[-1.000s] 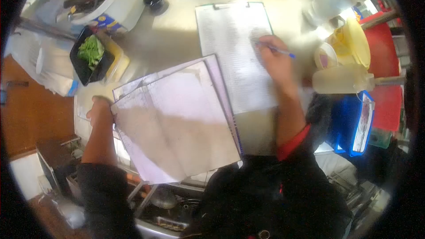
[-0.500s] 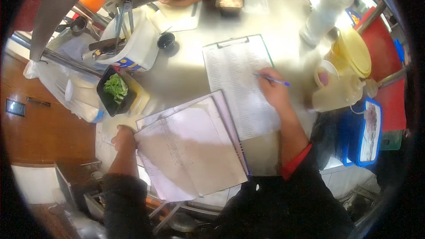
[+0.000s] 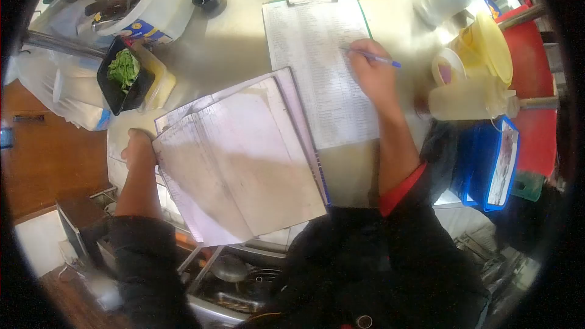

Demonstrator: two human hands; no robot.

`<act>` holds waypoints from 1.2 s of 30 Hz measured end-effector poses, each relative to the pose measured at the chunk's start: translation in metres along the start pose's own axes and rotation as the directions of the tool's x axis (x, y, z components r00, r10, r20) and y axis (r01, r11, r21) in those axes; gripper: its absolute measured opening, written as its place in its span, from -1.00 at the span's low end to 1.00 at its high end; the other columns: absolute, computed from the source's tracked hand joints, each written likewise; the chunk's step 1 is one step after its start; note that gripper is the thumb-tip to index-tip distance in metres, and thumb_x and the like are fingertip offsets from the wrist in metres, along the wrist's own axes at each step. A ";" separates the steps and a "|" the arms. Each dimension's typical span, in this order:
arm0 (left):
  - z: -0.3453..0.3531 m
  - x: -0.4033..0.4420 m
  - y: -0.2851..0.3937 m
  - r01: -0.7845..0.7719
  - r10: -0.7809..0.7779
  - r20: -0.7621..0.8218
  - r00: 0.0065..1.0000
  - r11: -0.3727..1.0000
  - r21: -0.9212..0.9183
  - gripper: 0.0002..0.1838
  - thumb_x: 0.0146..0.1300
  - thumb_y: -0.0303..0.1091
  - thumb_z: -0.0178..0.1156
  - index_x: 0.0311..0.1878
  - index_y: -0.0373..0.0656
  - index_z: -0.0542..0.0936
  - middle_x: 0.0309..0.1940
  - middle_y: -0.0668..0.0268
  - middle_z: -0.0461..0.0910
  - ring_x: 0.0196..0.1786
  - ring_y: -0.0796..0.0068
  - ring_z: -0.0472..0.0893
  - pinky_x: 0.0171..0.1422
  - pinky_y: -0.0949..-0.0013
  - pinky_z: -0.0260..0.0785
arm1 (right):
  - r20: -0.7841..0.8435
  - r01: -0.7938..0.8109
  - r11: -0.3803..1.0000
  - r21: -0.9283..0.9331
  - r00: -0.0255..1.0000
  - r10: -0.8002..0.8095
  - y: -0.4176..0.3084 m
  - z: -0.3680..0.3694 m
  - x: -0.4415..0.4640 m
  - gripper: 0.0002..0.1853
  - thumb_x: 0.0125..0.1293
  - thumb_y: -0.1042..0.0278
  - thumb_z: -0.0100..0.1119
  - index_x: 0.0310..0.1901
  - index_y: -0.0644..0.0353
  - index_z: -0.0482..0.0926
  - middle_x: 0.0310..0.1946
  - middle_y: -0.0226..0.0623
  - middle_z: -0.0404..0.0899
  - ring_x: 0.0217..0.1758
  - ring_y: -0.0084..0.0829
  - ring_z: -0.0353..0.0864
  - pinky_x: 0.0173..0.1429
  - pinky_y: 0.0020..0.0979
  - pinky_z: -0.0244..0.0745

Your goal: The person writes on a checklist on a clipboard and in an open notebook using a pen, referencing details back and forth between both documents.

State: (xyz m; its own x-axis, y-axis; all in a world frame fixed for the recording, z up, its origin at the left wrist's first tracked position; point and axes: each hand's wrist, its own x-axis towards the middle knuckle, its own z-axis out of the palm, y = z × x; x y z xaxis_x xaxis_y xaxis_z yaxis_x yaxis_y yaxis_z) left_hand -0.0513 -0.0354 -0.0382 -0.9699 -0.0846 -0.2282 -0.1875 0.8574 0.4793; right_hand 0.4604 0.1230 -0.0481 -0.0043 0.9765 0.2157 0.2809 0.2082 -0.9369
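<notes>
My right hand (image 3: 373, 73) is closed around a blue pen (image 3: 382, 59), its tip over the printed sheet (image 3: 317, 55) on a green-edged clipboard (image 3: 359, 1). An open notebook (image 3: 237, 158) with worn pages lies left of the sheet and overlaps its lower left side. My left hand (image 3: 139, 146) is beside the notebook's upper left corner, over the counter's edge. Its thumb shows, but the other fingers are mostly hidden, so its grip is unclear.
On the left are a black tray with green leaves (image 3: 124, 70), a white tub of utensils (image 3: 164, 0) and a small black cup (image 3: 208, 0). A yellow container (image 3: 487, 49), a squeeze bottle (image 3: 466, 99) and blue-lidded boxes (image 3: 503, 161) are on the right.
The view tilted up and back down, so the co-worker's arm at the far side came into view and left again. The pen remains in my right hand, over the sheet.
</notes>
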 end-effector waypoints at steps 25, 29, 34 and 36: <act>-0.027 -0.060 0.026 0.064 -0.061 -0.024 0.998 0.987 0.147 -0.08 0.25 0.28 -0.06 0.40 -0.37 0.15 0.35 -0.15 0.29 0.35 -0.06 0.38 0.41 0.03 0.21 | 0.060 -0.052 0.999 0.002 0.997 0.052 -0.005 -0.008 0.002 -0.88 0.20 0.48 0.18 -0.24 0.27 0.61 -0.39 -0.38 0.59 -0.28 -0.56 0.51 -0.15 -0.45 0.47; -0.025 -0.059 0.025 0.063 -0.059 -0.035 0.998 0.990 0.122 -0.07 0.26 0.29 -0.07 0.41 -0.38 0.14 0.36 -0.15 0.29 0.36 -0.07 0.37 0.43 0.03 0.19 | 0.106 -0.063 0.997 0.038 0.993 0.059 -0.007 -0.009 0.002 -0.89 0.19 0.49 0.18 -0.25 0.27 0.60 -0.38 -0.39 0.58 -0.27 -0.56 0.51 -0.13 -0.46 0.45; -0.004 -0.006 0.011 0.029 -0.027 -0.021 0.999 0.995 0.095 -0.07 0.25 0.29 -0.06 0.41 -0.37 0.15 0.37 -0.15 0.28 0.36 -0.08 0.36 0.43 0.02 0.19 | 0.104 -0.096 0.995 0.031 0.990 0.093 -0.010 -0.010 0.002 -0.90 0.19 0.50 0.17 -0.26 0.27 0.59 -0.39 -0.40 0.56 -0.28 -0.56 0.49 -0.15 -0.45 0.45; 0.003 0.011 0.005 0.014 -0.014 -0.010 1.000 0.997 0.082 -0.07 0.25 0.29 -0.06 0.41 -0.36 0.15 0.37 -0.15 0.28 0.36 -0.09 0.36 0.43 0.02 0.19 | 0.098 -0.111 0.994 0.023 0.989 0.109 -0.009 -0.010 0.002 -0.90 0.18 0.50 0.16 -0.26 0.27 0.58 -0.39 -0.40 0.55 -0.29 -0.56 0.49 -0.16 -0.45 0.45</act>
State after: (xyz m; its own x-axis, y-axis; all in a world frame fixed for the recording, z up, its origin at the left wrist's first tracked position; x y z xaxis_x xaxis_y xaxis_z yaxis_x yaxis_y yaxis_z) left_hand -0.0620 -0.0307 -0.0405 -0.9688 -0.1013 -0.2262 -0.1881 0.8948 0.4049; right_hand 0.4672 0.1222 -0.0363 -0.0678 0.9941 0.0846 0.2574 0.0994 -0.9612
